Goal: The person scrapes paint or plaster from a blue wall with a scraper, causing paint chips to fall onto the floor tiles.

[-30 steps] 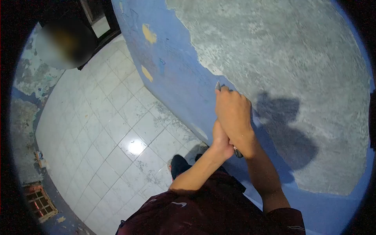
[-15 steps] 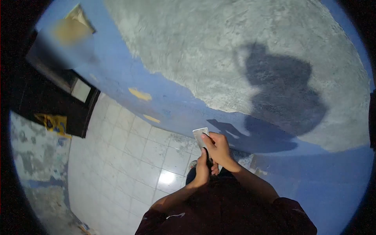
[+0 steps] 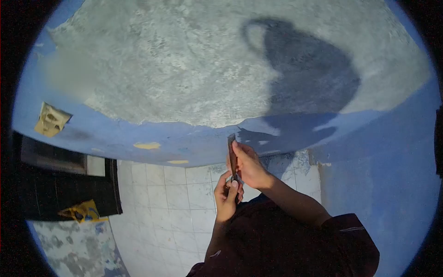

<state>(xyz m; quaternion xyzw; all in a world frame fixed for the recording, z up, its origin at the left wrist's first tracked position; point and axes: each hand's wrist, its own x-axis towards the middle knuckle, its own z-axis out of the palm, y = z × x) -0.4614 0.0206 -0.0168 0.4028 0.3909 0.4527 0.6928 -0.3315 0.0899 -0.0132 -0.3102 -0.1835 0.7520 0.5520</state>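
Both hands together near the middle of the scene, sharing one flat-bladed tool [image 3: 232, 157]. Tool stands roughly upright in view, blade at the far end, dark handle at the near end.

Left hand [image 3: 225, 199]: fingers curled closed round the handle, thumb lying along it. Right hand [image 3: 250, 168]: just beyond and to the right, partly closed, thumb and fingers pinching the blade below its tip. Blade shows narrow, brownish along its length; tip lines up with the wall, contact cannot be told.

Far side: wall with a broad, rough grey patch [image 3: 161, 64], its ragged near edge bordering a band of blue paint [image 3: 198, 133]. Two yellowish spots in the blue, left of the tool; nearer one smaller. Shadow [image 3: 314, 69] of the person falls over the right part of the patch and onto the blue.

Left: crumpled tan piece [image 3: 51, 119] on the blue; nearer, a dark opening or furniture, unclear which, with a yellow item [image 3: 86, 211] by its near edge. Near left, mottled, peeling surface [image 3: 76, 244].

Pale tiled floor [image 3: 154, 198] under the hands. Right: plain blue wall [image 3: 378, 184]. Dark sleeve [image 3: 353, 235] near right.
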